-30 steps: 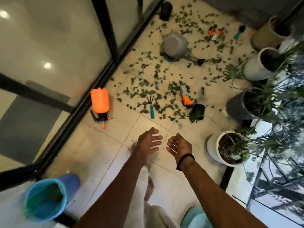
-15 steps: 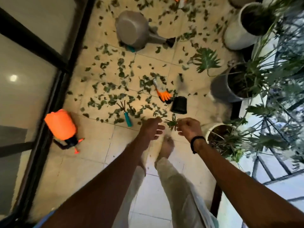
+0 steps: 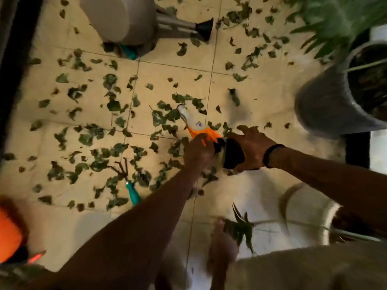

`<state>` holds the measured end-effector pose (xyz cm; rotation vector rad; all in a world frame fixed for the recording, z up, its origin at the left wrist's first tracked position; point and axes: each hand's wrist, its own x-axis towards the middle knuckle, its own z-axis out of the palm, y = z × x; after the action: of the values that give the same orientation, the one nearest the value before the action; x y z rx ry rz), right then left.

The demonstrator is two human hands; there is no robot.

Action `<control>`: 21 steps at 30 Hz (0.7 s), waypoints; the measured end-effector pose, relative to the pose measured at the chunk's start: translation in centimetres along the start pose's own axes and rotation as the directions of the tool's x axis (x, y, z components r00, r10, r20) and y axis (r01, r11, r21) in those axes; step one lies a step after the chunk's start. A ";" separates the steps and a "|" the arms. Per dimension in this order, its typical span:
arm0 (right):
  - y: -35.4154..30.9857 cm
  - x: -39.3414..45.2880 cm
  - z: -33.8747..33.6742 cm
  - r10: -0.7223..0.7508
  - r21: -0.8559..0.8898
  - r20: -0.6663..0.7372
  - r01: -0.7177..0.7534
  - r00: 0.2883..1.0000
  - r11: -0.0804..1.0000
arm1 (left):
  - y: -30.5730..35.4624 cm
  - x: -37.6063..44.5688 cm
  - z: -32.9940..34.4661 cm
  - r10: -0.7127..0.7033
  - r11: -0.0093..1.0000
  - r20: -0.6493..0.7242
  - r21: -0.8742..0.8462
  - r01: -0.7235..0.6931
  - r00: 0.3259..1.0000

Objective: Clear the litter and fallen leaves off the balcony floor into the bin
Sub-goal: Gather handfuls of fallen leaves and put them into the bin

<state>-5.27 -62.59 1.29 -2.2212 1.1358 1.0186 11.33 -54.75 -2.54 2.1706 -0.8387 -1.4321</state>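
Observation:
Green fallen leaves (image 3: 100, 143) lie scattered over the beige tiled balcony floor (image 3: 261, 84). A small black plastic pot (image 3: 232, 153) lies on its side among them, and my right hand (image 3: 251, 147) grips it from the right. My left hand (image 3: 199, 152) has curled fingers at the pot's left rim, touching the orange fingertips of a white and orange glove (image 3: 196, 126). Blur hides whether the left hand holds anything. A green sprig (image 3: 240, 229) lies near my foot. The bin is out of view.
A tipped grey watering can (image 3: 117, 17) lies at the top. A hand rake with a teal handle (image 3: 130, 187) rests left of my arm, an orange sprayer (image 3: 8, 233) at the lower left. A grey planter (image 3: 326, 101) and a white planter (image 3: 310, 214) line the right side.
I have bent lower and closer to the floor. Both hands moved forward to the black pot and glove. My right hand, which pinched a green sprig, now grips the pot.

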 end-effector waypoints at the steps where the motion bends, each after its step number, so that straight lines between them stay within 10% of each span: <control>1: 0.5 0.9 0.2 -0.031 -0.089 0.049 0.036 0.998 0.995 | -0.7 1.7 0.7 0.010 1.000 0.002 0.008 -0.010 1.000; 11: 0.7 5.0 -0.1 -0.039 -0.123 0.322 0.083 0.946 0.989 | -3.4 9.0 2.2 0.235 0.952 -0.362 -0.100 -0.288 0.902; 16: 4.0 2.3 0.6 0.101 -0.255 0.340 -0.012 0.935 0.967 | -1.0 7.2 4.3 0.155 0.848 0.002 -0.513 -0.131 0.988; 21: 7.9 -1.6 3.9 0.240 -0.334 0.348 -0.119 0.906 0.935 | 1.3 3.7 10.0 0.110 0.700 0.469 -0.662 0.267 0.876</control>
<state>-14.00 -63.71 -0.38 -2.0239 1.0742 1.7274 2.85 -58.28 -8.09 1.2763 -0.2172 -1.9660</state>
